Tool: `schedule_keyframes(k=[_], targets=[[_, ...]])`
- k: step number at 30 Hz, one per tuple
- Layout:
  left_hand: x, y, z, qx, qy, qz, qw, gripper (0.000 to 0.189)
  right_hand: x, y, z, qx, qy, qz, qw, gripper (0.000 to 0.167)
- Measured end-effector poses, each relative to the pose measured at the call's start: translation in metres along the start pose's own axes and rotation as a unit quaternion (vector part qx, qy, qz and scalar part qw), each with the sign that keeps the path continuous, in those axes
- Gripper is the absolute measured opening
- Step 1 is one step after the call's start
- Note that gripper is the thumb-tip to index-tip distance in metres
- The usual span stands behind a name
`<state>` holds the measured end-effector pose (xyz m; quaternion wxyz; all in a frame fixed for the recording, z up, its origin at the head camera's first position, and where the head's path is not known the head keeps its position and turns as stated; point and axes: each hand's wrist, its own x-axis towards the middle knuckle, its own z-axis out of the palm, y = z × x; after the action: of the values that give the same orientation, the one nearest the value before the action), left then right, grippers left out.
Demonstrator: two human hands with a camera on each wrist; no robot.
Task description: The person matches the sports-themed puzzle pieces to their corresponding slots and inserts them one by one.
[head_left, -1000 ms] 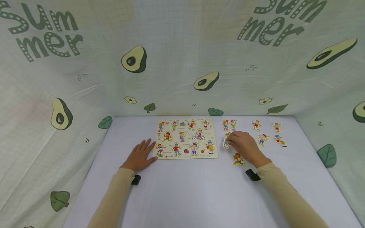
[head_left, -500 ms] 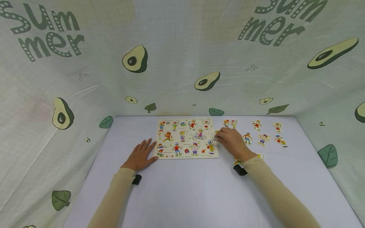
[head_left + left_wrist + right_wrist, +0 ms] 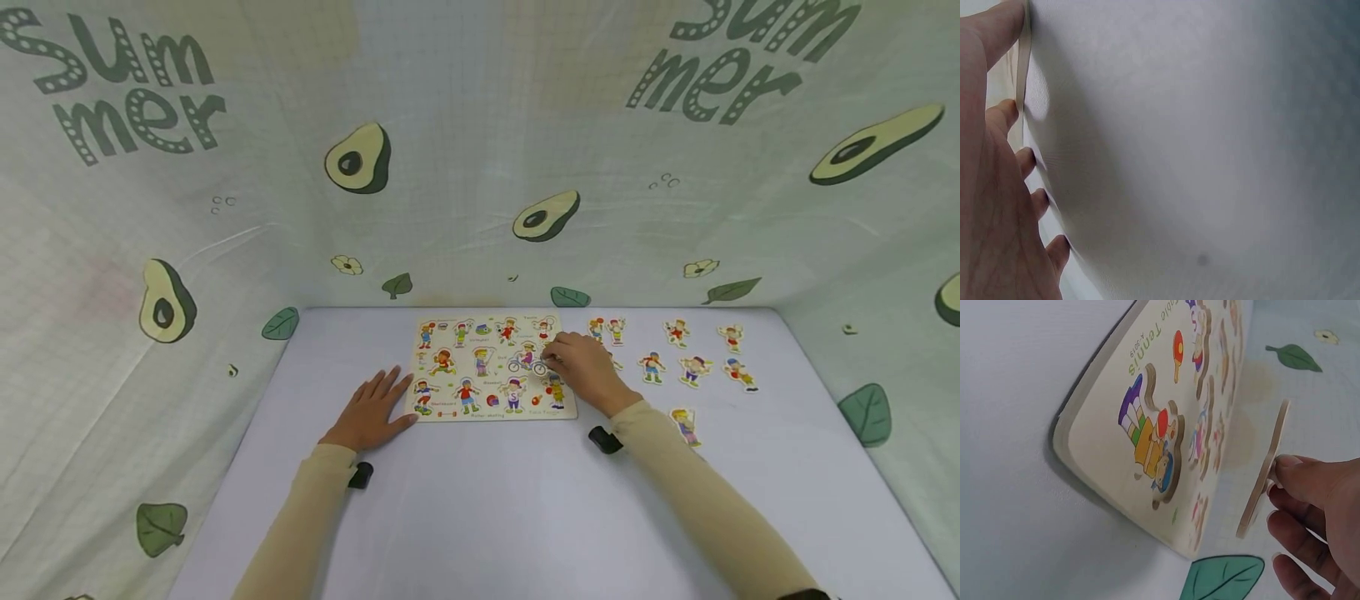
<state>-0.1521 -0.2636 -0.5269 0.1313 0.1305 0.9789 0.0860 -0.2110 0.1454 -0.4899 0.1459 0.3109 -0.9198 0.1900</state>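
My right hand (image 3: 588, 367) is over the right side of a wooden puzzle board (image 3: 567, 412). In the right wrist view, its thumb and fingers pinch a wooden puzzle piece (image 3: 1264, 472), seen edge-on and held apart from the board. The piece's printed face is hidden now; earlier frames show a bicycle wheel on it. Cut-out recesses with pictures of children doing sports cover the board, among them a cyclist (image 3: 527, 360) and a table tennis player (image 3: 1150, 450). My left hand (image 3: 371, 412) lies flat with spread fingers on the table, fingertips touching the board's left edge.
Several loose puzzle pieces lie right of the board, including a boy in a red shirt (image 3: 652, 367), a purple-capped figure (image 3: 695, 371) and a golfer (image 3: 685, 425). A printed cloth (image 3: 450, 208) rises behind the white table (image 3: 480, 508).
My right hand has carried the pinched piece leftward from the loose pieces to above the board. The left hand has stayed in place at the board's edge.
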Motion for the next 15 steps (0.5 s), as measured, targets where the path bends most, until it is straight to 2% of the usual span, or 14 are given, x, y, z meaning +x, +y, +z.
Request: schedule_keyframes(k=[9,15], targets=[[0.0,0.001,0.0,0.001,0.003,-0.001,1.0,0.083,0.016,-0.009,0.01,0.017,-0.022,0.018,0.9995,0.009],[0.0,0.001,0.0,-0.003,0.0,-0.006,1.0,0.083,0.025,-0.012,0.018,0.02,-0.032,0.012,0.9992,0.008]])
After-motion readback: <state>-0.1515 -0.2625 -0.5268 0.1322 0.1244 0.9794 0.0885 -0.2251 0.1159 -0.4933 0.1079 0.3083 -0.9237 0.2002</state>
